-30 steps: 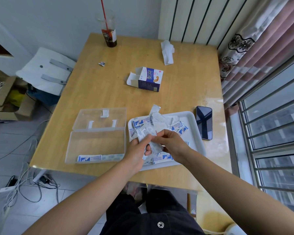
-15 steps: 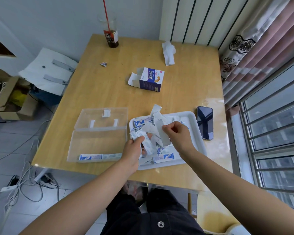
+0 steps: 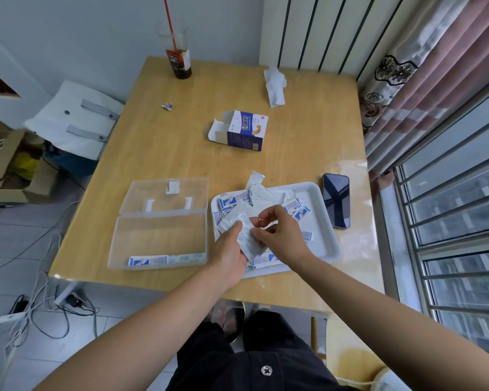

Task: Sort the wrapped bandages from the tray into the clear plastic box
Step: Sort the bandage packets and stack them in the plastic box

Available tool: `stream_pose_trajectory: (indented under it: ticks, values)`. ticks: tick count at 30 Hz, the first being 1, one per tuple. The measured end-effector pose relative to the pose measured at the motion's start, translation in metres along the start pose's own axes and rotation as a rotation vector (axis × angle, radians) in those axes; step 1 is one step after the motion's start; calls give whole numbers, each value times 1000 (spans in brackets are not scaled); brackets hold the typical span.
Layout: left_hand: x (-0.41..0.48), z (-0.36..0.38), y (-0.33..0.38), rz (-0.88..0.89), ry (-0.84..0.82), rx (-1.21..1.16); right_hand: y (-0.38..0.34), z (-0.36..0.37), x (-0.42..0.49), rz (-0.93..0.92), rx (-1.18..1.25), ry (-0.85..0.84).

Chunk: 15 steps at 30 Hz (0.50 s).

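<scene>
Over the white tray (image 3: 322,244), the left hand (image 3: 232,249) grips a sheaf of wrapped bandages (image 3: 247,238), its count hidden by fingers, long axes running near-to-far. The right hand (image 3: 280,232) pinches the sheaf's top edge, fingers curled. Two lie lengthwise along the clear plastic box (image 3: 158,235) front wall.

Wrapped bandages (image 3: 295,206): white and blue-printed packets, heaped loosely across the tray; several are held above it.
Tray (image 3: 322,221): white, rectangular, shallow-rimmed, set near the surface's front edge, right of centre.
Clear plastic box (image 3: 158,238): lid laid open, just left of the tray; two packets lie flat along its front wall.
</scene>
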<state>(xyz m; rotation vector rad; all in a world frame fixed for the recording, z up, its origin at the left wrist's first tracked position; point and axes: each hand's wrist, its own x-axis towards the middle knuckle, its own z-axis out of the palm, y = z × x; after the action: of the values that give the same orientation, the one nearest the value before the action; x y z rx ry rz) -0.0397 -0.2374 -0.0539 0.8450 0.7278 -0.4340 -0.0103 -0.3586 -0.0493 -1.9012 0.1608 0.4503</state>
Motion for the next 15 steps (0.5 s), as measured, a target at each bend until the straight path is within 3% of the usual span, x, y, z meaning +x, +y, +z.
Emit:
stream_pose_trajectory:
  ticks: [5,11,15]
  values:
    - [-1,0,2,-10,-35,19,0,-7,5,227,91,-151]
    - [1,-4,4,-19,-24,4,0,-25,11,316,342,-273]
    - [0,2,1,-69,-27,8,0,-18,4,330,288,-362]
